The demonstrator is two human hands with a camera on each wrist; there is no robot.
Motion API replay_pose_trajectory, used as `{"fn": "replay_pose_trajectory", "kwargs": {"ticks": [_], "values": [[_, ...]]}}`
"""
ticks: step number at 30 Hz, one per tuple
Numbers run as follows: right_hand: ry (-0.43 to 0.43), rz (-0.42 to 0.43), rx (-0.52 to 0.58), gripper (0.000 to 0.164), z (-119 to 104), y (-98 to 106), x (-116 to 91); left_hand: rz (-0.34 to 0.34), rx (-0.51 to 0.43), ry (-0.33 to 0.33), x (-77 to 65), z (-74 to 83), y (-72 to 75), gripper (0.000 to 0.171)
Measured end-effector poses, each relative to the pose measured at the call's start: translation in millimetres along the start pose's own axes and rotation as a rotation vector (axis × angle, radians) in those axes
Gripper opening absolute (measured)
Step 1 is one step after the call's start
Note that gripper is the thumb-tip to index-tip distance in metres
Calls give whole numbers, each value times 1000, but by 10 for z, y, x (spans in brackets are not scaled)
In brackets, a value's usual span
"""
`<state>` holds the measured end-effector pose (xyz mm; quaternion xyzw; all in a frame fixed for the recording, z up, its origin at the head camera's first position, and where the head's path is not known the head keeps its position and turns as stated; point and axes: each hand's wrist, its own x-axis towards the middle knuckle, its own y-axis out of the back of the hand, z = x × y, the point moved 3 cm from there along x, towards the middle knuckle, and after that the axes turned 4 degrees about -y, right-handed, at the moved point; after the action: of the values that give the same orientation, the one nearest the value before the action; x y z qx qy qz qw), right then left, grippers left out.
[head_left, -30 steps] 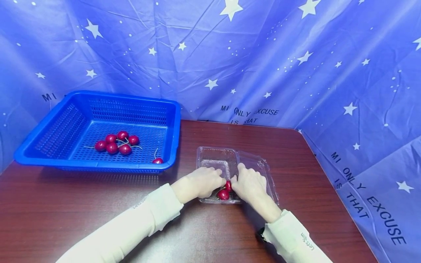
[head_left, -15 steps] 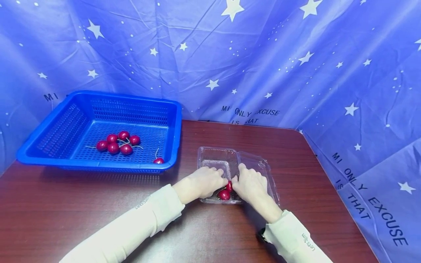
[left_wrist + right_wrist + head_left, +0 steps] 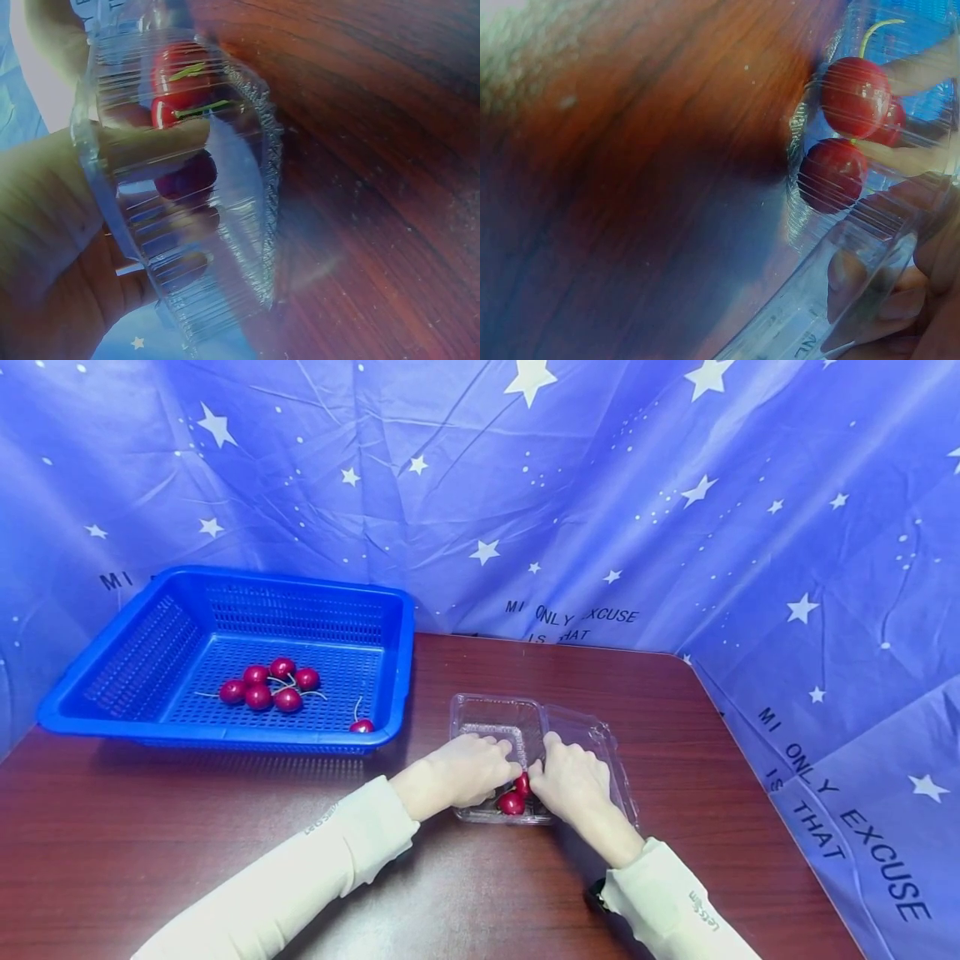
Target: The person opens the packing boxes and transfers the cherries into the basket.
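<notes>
A clear plastic clamshell box stands on the table with its lid folded out to the right. Two red cherries show in its near right part. My left hand reaches down inside the box; in the left wrist view its thumb and fingers close about a dark red cherry, seen through the ribbed wall. More cherries with green stems lie just beyond. My right hand grips the box at its right edge by the lid hinge, its curled fingers showing through the plastic.
A blue perforated basket sits at the left, with several stemmed cherries grouped in its middle and one cherry at its near right corner. A star-printed blue cloth hangs behind the brown table.
My left hand has shifted very slightly inside the box. The right hand, the box and the basket stay where they were.
</notes>
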<state>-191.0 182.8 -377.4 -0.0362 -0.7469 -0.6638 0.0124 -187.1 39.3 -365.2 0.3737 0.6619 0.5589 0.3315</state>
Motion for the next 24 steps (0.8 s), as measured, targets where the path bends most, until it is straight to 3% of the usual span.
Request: {"fn": "replay_pose_trajectory", "kwargs": {"ticks": [12, 24], "values": [[-4, -1, -3, 22, -4, 7, -3, 33, -92, -7, -2, -130, 152, 29], [0, 13, 1, 19, -6, 9, -8, 169, -125, 31, -79, -282, 376, 23]]}}
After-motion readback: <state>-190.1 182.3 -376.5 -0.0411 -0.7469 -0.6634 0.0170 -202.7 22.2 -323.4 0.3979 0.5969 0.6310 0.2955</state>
